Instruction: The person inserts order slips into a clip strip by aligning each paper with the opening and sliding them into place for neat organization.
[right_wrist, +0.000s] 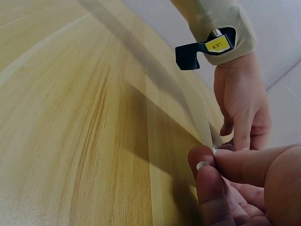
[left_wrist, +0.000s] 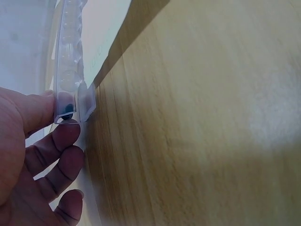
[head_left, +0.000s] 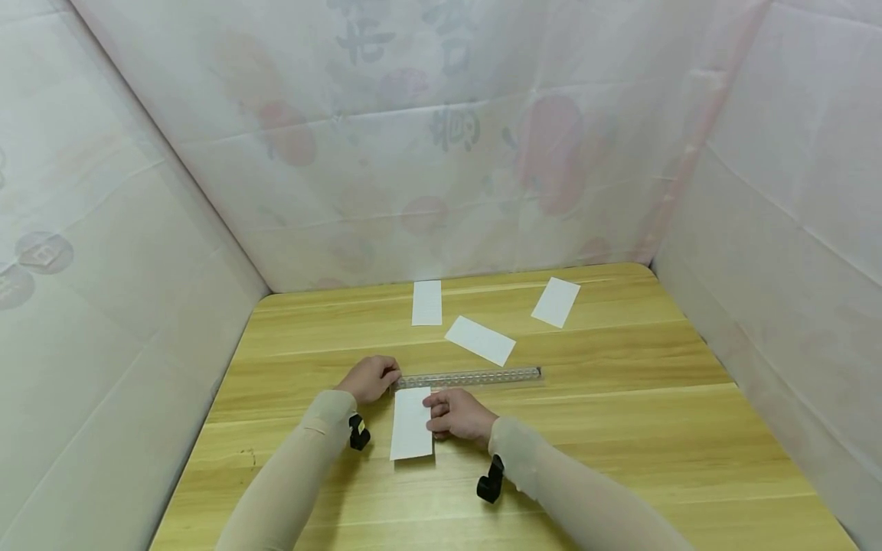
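Observation:
A long clear plastic strip (head_left: 475, 377) with a row of round bumps or beads lies crosswise on the table. My left hand (head_left: 372, 377) pinches its left end between thumb and finger. In the left wrist view, something small and dark green (left_wrist: 68, 109) shows inside that end of the strip. My right hand (head_left: 463, 415) pinches the right edge of a white paper slip (head_left: 411, 428). This slip is raised off the wood, casts a shadow, and has its far edge against the near side of the strip's left part. In the right wrist view the slip (right_wrist: 200, 115) appears nearly edge-on.
Beyond the strip lie three more white paper slips: one at the back (head_left: 427, 303), one slanted in the middle (head_left: 480, 340), one at the back right (head_left: 556, 302). Pale cloth walls (head_left: 441, 191) bound the wooden table (head_left: 620, 428) at the back and both sides.

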### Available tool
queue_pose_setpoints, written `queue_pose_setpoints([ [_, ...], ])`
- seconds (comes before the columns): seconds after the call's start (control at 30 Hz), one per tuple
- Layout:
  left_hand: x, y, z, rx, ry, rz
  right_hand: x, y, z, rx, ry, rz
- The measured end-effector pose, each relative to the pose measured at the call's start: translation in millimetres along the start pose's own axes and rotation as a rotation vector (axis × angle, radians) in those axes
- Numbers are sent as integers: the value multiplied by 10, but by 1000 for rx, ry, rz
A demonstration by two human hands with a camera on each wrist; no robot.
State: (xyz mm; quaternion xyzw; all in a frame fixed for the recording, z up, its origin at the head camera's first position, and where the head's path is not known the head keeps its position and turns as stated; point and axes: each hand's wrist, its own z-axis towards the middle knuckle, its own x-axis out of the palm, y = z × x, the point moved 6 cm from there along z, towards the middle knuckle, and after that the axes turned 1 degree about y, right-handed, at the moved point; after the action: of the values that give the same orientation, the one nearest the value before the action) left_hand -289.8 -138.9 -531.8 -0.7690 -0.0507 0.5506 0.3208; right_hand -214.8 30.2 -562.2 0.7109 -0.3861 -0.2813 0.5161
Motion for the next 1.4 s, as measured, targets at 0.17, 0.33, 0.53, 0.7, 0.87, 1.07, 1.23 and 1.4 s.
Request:
queue_pose_setpoints([
  [0.17,-1,0,-1,6,-2,12,-1,7,0,3,-9,16],
  [0.33,1,7,9,24,-11,29,-7,13,8,1,-13,23],
  [0.53,16,20,18,32,-8,29,-24,29,8,-11,-25,-4],
  [0.7,20,16,14,37,-3,26,-34,28,22,-17,-31,-19],
  [0.87,13,9,13,41,-12,39,-49,24,36,-30,-43,-32],
  [1.07,10,8,11,46,-25,54,-46,8,65,-20,-60,-21],
  [1.23,10,9,15,55,-28,57,-38,19,70,-17,-78,-21],
  [1.4,4,5,17,71,-33,61,-33,39,70,-23,-93,-28],
])
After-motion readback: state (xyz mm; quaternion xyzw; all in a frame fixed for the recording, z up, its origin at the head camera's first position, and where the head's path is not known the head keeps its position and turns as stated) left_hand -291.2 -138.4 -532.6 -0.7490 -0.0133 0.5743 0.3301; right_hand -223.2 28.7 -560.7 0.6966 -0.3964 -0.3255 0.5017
